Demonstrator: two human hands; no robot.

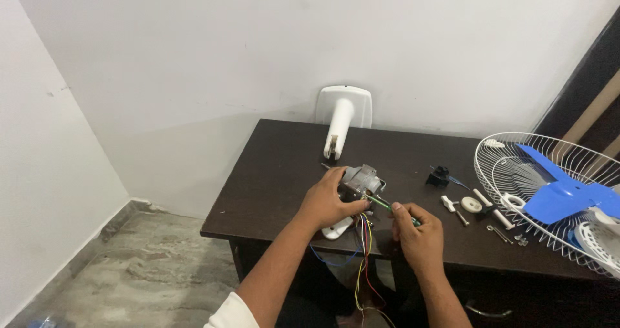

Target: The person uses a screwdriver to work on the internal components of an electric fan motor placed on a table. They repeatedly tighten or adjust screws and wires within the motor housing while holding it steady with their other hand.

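Metal fan motor [363, 180] gripped in left hand [328, 202], right hand [418, 234] closed around green screwdriver [387, 206]

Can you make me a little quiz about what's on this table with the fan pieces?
1. True or false: the left hand rests on the grey fan motor.
2. What does the right hand hold? A) a green-handled screwdriver B) a hammer C) a paintbrush
3. What colour are the fan blades lying on the white wire grille?

Key: 1. True. 2. A, with its tip pointing toward the motor. 3. Blue.
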